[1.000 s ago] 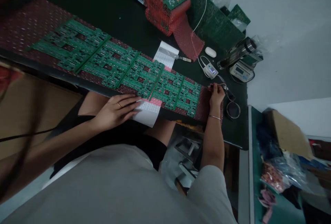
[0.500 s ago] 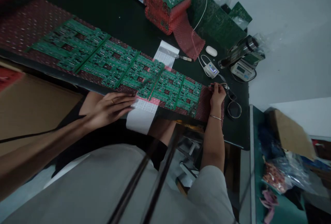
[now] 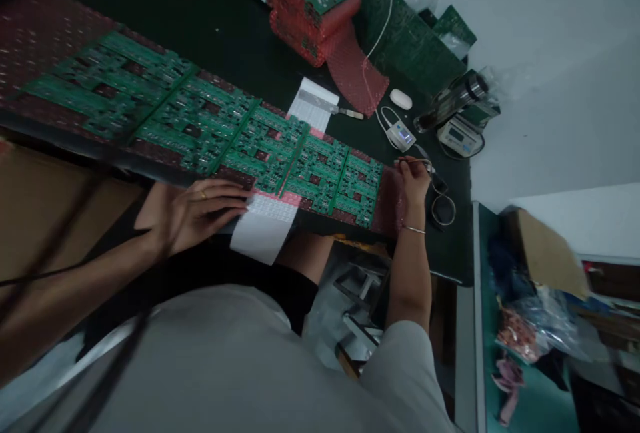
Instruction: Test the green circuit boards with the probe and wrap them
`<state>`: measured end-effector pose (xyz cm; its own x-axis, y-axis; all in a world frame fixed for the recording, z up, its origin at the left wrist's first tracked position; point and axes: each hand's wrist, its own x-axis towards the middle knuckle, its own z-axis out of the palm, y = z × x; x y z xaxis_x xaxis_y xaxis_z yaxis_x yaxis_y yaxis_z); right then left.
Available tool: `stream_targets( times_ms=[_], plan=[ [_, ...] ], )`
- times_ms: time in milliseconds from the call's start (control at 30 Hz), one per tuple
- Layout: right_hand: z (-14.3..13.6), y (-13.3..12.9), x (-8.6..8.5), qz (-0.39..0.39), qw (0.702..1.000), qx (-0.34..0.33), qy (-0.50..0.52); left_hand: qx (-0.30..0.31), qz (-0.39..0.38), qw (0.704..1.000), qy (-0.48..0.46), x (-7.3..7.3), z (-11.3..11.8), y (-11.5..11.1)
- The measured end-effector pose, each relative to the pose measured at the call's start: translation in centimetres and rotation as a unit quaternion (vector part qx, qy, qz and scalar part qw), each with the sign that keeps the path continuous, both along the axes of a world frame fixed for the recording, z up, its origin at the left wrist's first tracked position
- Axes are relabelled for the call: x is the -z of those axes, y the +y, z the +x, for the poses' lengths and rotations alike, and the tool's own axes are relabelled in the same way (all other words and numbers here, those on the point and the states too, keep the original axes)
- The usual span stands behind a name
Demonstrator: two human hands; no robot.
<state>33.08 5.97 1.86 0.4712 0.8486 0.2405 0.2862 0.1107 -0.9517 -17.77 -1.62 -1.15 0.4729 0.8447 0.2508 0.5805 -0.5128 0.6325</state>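
Along the table's front edge lies a long strip of red bubble wrap (image 3: pixel 389 203), bearing a row of several green circuit boards (image 3: pixel 263 150). My left hand (image 3: pixel 207 203) rests at the near edge of the strip, fingers stretched out and holding nothing. At the strip's right end, my right hand (image 3: pixel 414 180) has its fingers closed on the far corner of the bubble wrap; the fingertips are partly hidden. A thin cable (image 3: pixel 443 210) runs close beside this hand. A white printed paper sheet (image 3: pixel 265 223) passes under the strip and hangs over the front edge.
Beyond the boards lie a knife-like tool (image 3: pixel 347 112), a small device with a screen (image 3: pixel 401 134) and a white oval object (image 3: pixel 401 99). A wrapped board stack (image 3: pixel 313 16), a bottle (image 3: pixel 453 100) and a meter (image 3: pixel 460 136) stand farther back. A cardboard box (image 3: pixel 60 200) is at left.
The whole view has shifted, so everything on the table sits slightly farther left. The right end of the bubble wrap looks more curled beside my right wrist. My left hand remains near the strip's edge.
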Motion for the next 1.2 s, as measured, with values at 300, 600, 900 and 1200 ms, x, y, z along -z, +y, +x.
stream_targets(
  times_ms=[300, 600, 900, 1200],
  plan=[
    [-1.7, 1.0, -1.4, -0.061, 0.994, -0.064, -0.068, -0.004, 0.026, 0.991, -0.130, -0.6, 0.4, 0.1],
    [-2.1, 1.4, -0.3, -0.046, 0.965, -0.082, -0.243, -0.016, -0.010, 0.991, -0.129, -5.0, 4.7, 1.1],
    [-2.8, 1.1, 0.8, -0.027, 0.930, -0.127, -0.345, 0.103, -0.038, 0.989, -0.095, -5.1, 17.6, 8.0],
    [-3.0, 1.6, 1.4, -0.014, 0.912, -0.127, -0.389, 0.117, -0.041, 0.992, -0.023, -3.4, 24.6, 13.6]
  ],
)
